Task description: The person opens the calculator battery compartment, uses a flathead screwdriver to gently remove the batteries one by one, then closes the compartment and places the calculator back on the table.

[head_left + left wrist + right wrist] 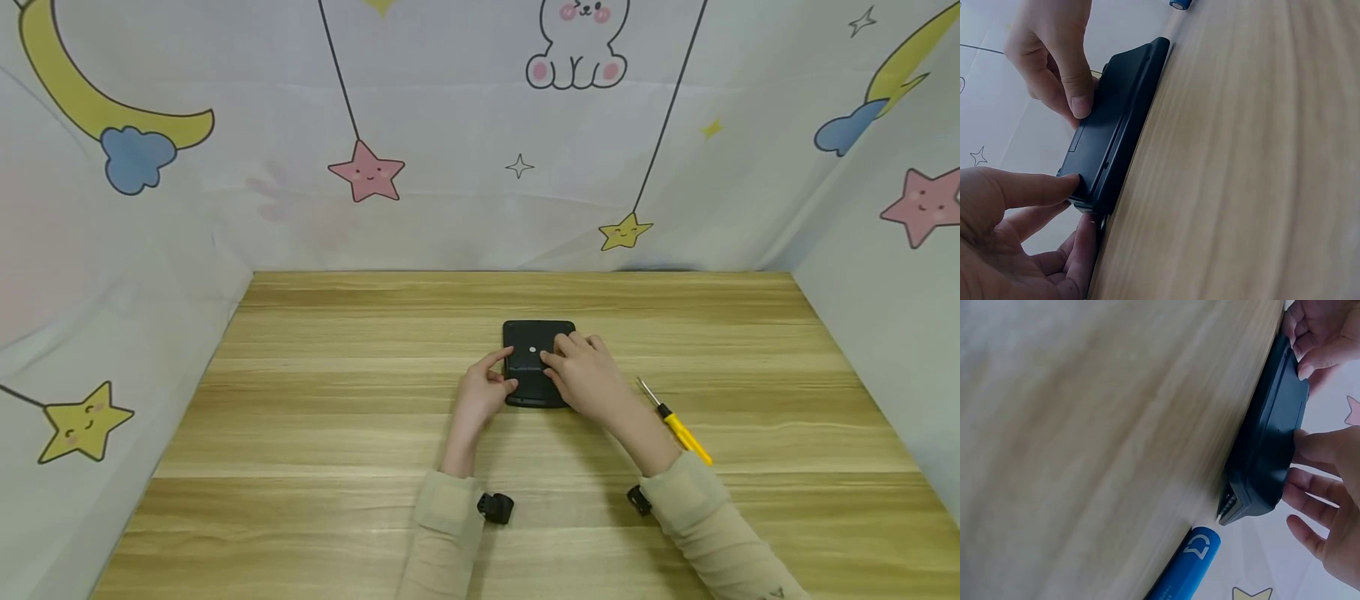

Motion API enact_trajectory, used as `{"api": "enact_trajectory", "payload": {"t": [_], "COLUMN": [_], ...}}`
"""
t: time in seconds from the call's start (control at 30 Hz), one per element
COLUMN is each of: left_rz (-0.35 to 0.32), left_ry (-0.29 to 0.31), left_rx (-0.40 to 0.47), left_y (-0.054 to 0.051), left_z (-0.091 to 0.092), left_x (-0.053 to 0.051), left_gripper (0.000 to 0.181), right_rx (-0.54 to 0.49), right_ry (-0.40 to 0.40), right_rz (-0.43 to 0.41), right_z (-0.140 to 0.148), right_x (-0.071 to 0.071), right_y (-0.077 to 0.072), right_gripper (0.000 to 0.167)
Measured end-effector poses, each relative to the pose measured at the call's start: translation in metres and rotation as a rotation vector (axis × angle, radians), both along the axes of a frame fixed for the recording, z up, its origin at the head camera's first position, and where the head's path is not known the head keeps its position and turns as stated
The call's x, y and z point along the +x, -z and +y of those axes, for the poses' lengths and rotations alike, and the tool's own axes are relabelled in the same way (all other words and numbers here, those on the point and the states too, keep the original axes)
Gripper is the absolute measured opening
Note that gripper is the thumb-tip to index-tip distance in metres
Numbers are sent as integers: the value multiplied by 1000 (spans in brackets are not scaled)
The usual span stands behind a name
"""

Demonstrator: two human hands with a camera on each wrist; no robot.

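Note:
A black calculator [529,388] lies face down on the table, with a row of keys showing under its edge in the right wrist view. Its back bears a small white round spot and a flat cover panel. My left hand [482,390] grips the calculator's left side, thumb on the back and fingers at the edge. From the right, my right hand [588,377] holds it, thumb pressed on the back near the middle and other fingers curled by the side. Close to the calculator's corner in the right wrist view lies a blue cylinder [1186,565] that looks like a battery; the head view hides it.
A screwdriver [681,429] with a yellow handle lies right of the calculator, beside my right forearm. The wooden table [315,433] is bounded by a printed cloth [450,225] behind and at both sides.

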State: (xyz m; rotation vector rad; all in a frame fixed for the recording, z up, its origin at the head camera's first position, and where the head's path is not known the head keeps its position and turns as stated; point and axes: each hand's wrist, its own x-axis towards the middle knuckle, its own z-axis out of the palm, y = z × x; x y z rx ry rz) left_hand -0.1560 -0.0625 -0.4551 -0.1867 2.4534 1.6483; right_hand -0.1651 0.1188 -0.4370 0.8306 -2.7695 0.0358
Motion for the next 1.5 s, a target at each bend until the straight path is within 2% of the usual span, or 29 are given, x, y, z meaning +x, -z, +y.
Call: {"api": "enact_trajectory", "payload": {"t": [0.37,0.7,0.9,1.1,1.27,1.5], "left_rz": [-4,-5,0,22,30,62], "left_ry": [-1,-8,12,46,48,58], "left_rx": [-12,-14,-25,-30,-43,-102], "left_y": [1,0,1,1,0,-4], "left_z": [1,2,1,-1,-1,-2], "left_x": [0,1,1,1,2,3], "left_gripper": [52,52,52,49,47,45], "right_rx": [-11,-3,-23,-117,-180,-180], "right_ry": [0,6,28,10,-17,-31], "right_rz": [21,-7,-42,-108,-155,-196], "right_z": [1,10,19,28,36,44], "right_x": [2,5,7,9,10,8], "right_y": [0,4,3,2,2,4], "right_gripper": [29,36,36,37,38,42]}}
